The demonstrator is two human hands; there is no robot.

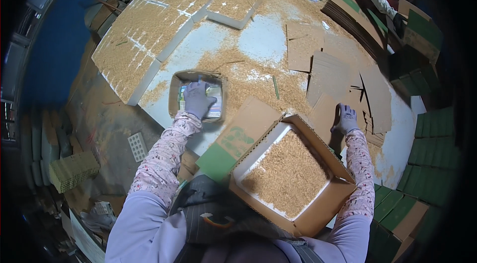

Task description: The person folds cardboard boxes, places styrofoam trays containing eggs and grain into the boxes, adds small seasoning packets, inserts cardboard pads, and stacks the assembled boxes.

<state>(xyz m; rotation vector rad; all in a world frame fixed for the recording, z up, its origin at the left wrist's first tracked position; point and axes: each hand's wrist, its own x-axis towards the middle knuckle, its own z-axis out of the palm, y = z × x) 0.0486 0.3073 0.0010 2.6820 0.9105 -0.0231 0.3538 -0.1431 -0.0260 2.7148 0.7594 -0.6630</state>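
Observation:
My left hand (199, 99), in a pale lilac glove, reaches into a small cardboard box (173, 99) on the table. Its fingers lie over the printed plastic packets (214, 103) inside; whether they grip any is hidden. My right hand (346, 119), gloved alike, is just above loose cardboard sheets (322, 117), thumb apart from the fingers, nothing visible in it. Closest to my body, between my arms, stands an open carton (328, 205) with a white inner lining. Straw-coloured husks (288, 170) fill it. Beside it lies a green-and-brown cardboard piece (233, 145).
White foam boxes (179, 39) covered with husks stand at the table's far left. More flat cardboard (303, 48) lies to the right. A person's gloved hand (399, 24) is at a carton, upper right. Green cartons (432, 151) are stacked at right, egg trays (73, 170) on the left.

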